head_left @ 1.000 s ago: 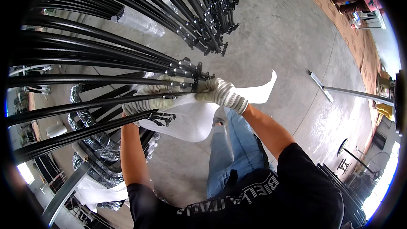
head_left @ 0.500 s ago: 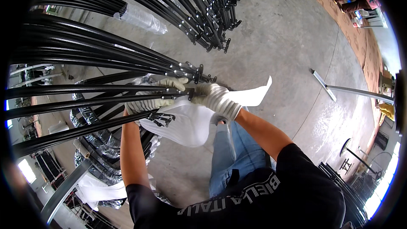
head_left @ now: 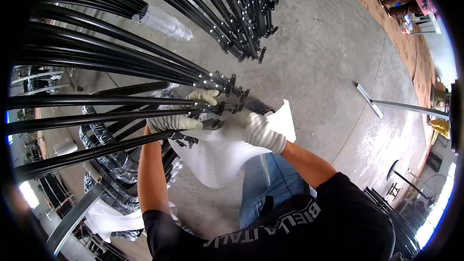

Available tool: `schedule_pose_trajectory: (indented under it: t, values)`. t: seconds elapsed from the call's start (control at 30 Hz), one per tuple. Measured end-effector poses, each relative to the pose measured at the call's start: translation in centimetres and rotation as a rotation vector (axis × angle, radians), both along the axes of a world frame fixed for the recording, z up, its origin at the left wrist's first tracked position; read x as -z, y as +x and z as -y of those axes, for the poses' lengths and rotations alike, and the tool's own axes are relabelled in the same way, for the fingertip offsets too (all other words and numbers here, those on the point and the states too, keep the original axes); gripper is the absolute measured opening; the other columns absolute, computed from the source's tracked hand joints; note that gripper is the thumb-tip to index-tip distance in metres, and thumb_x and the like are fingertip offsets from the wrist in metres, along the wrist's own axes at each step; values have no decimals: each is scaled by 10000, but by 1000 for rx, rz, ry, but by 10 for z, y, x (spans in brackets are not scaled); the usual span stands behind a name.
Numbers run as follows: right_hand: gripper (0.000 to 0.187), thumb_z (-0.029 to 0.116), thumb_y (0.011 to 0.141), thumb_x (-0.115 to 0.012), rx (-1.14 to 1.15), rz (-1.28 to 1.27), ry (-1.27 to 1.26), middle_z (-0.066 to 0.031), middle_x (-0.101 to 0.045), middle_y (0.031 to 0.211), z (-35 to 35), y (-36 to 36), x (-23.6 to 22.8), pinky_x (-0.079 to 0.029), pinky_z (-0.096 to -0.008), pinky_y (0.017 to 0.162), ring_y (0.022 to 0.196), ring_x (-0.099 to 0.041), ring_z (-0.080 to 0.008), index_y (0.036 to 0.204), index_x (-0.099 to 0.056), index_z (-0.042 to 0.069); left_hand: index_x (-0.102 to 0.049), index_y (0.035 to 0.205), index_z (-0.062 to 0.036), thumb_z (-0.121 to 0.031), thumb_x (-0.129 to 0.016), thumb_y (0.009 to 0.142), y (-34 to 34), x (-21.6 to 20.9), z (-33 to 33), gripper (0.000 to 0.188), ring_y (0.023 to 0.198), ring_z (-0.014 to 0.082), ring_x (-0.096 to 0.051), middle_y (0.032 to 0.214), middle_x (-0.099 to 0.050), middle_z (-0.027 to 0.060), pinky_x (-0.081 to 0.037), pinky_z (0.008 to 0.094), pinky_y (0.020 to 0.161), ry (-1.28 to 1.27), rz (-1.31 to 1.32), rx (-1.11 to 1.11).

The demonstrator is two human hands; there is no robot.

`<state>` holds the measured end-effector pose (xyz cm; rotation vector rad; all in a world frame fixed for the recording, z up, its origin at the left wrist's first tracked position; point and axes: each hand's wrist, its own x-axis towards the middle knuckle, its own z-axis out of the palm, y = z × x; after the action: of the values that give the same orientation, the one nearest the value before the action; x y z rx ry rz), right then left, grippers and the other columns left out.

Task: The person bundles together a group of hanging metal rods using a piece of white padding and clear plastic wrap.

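Observation:
My left hand (head_left: 175, 122), in a striped pale work glove, is closed around black metal tubes (head_left: 106, 116) close to their bracketed ends. A thin white foam sheet (head_left: 212, 162) hangs below these ends and curves across above my jeans. My right hand (head_left: 263, 133), gloved alike, is closed on the sheet just right of the tube ends; its fingers are blurred. One corner of the sheet sticks up past the right hand. Another black tube (head_left: 96, 152) with a hinged bracket lies nearer me, below the left hand.
More bundles of black tubes (head_left: 121, 53) extend at the left and top, one end in clear plastic wrap (head_left: 166, 23). Plastic-wrapped black frames (head_left: 116, 164) lie at lower left beside a metal bar (head_left: 72, 220). A metal stand (head_left: 369, 100) rests on the concrete floor at right. Another person stands at far right.
My right hand has moved right and slightly down, away from the tube ends. The foam sheet has shifted, its free corner now higher and closer to that hand. My left hand stays on the tubes.

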<state>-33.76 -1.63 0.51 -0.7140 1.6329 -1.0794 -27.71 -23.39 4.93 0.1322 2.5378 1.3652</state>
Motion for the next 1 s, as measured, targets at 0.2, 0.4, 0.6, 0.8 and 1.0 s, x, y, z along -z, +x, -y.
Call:
schedule_pose_trajectory:
  t: [0.2, 0.4, 0.6, 0.8, 1.0]
  values:
    - [249, 222, 730, -622, -15, -89, -22, -103, -616, 786, -29, -13, -39, -456, -304, 662, 718, -588, -201, 915, -599, 57, -572, 944, -49, -25, -621, 589, -19, -2, -11, 359, 1040, 196, -477, 1128, -523, 92, -351, 315, 900, 502, 356, -194]
    - [228, 294, 702, -576, -113, -320, 311, -87, -615, 758, 25, -18, 60, -454, -325, 642, 709, -586, -237, 834, -610, 111, -569, 963, -48, -44, -624, 600, -3, 7, 3, 367, 1051, 199, -467, 1131, -517, 96, -339, 320, 910, 655, 209, -436]
    - [167, 155, 712, -592, 156, -358, 194, -121, -601, 710, 29, -25, 48, -453, -324, 595, 644, -578, -251, 854, -620, 72, -566, 982, -46, -62, -627, 611, -3, 9, 1, 377, 1062, 203, -457, 1133, -511, 100, -328, 325, 921, 655, 182, -422]
    - [77, 95, 685, -607, 412, -681, -180, -85, -566, 697, 17, -24, 24, -428, -347, 596, 668, -546, -260, 734, -563, 54, -563, 1001, -45, -81, -631, 622, -10, 3, -10, 387, 1073, 207, -446, 1136, -505, 103, -316, 330, 931, 535, 275, -159]
    - [137, 174, 703, -600, 487, -560, -108, -96, -566, 693, 16, -25, 4, -432, -359, 604, 679, -549, -278, 749, -540, 60, -556, 1034, -44, -120, -641, 637, -12, 0, -13, 414, 1095, 211, -425, 1145, -490, 106, -293, 333, 948, 482, 315, -19]
